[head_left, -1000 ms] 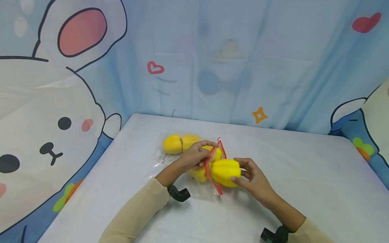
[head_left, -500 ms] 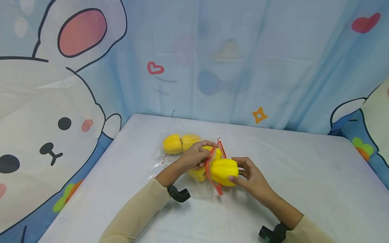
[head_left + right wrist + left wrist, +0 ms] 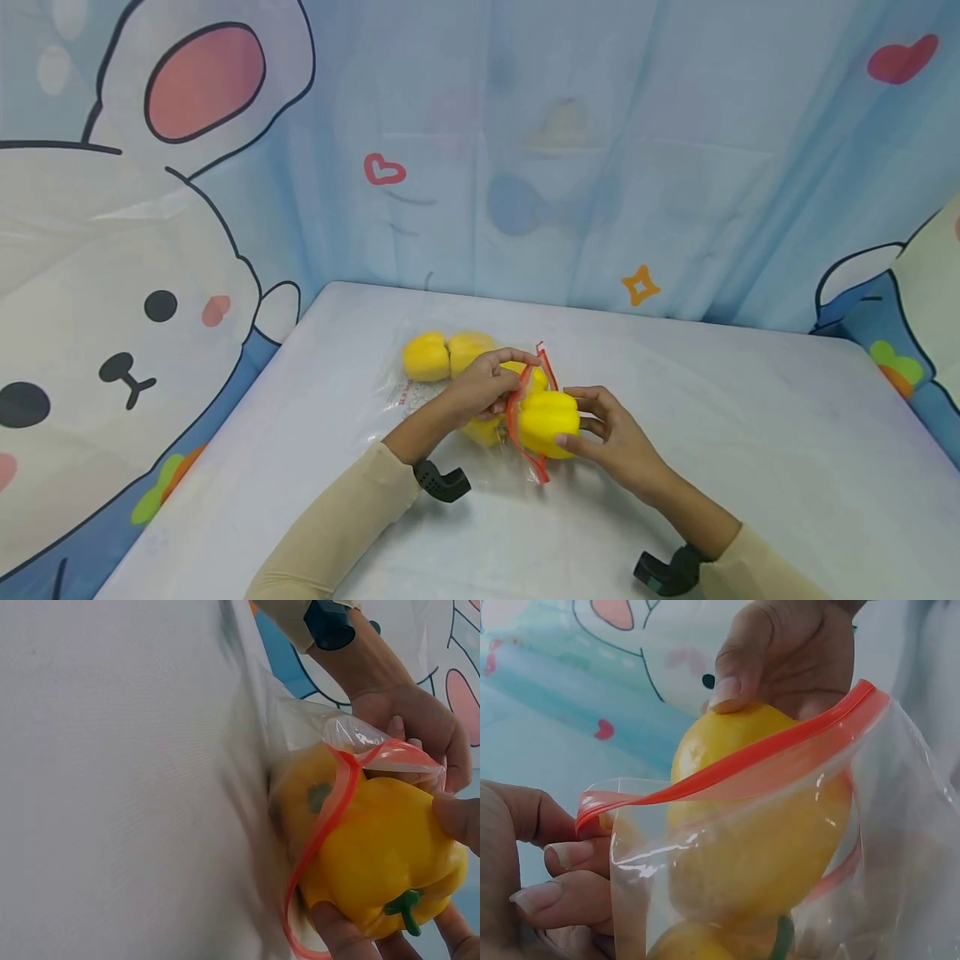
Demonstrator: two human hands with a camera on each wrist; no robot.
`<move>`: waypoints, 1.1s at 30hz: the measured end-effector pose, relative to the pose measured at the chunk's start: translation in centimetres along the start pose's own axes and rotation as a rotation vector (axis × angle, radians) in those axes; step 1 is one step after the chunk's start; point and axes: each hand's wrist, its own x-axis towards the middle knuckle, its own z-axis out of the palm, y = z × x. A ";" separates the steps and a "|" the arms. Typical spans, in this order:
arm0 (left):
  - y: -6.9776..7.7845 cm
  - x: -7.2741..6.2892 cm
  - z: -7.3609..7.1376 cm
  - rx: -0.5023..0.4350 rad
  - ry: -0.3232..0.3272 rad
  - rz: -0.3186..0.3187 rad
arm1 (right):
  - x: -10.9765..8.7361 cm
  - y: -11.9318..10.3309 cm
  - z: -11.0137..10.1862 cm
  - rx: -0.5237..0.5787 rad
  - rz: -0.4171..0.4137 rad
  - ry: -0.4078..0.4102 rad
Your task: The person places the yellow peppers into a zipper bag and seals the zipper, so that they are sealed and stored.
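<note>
A yellow bell pepper (image 3: 549, 423) with a green stem (image 3: 405, 909) lies partly inside the red-rimmed mouth of a clear zip bag (image 3: 761, 754). My right hand (image 3: 618, 437) grips its stem end, with thumb and fingers spread around its sides. At the bag's mouth, my left hand (image 3: 487, 385) pinches the red edge and keeps the opening apart. Several more yellow bell peppers (image 3: 426, 357) rest inside the bag, some partly hidden behind the left hand. In the right wrist view, another pepper (image 3: 300, 787) shows through the plastic beside the held one.
The bag lies on a white-covered table (image 3: 750, 433). Behind the table hangs a blue curtain (image 3: 562, 208) with cartoon prints. Each wrist carries a black camera mount, such as the left one (image 3: 442, 482).
My right hand has moved slightly left, pushing the bell pepper a little deeper into the bag's mouth. The left hand has stayed in place on the rim.
</note>
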 end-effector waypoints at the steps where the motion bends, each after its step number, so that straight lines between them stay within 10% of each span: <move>1: 0.0 0.0 0.0 -0.001 0.001 -0.004 | 0.1 0.0 0.1 0.001 -0.001 -0.001; 33: 0.2 -0.1 0.4 0.000 0.070 -0.086 | 0.5 1.4 1.1 0.085 -0.037 -0.161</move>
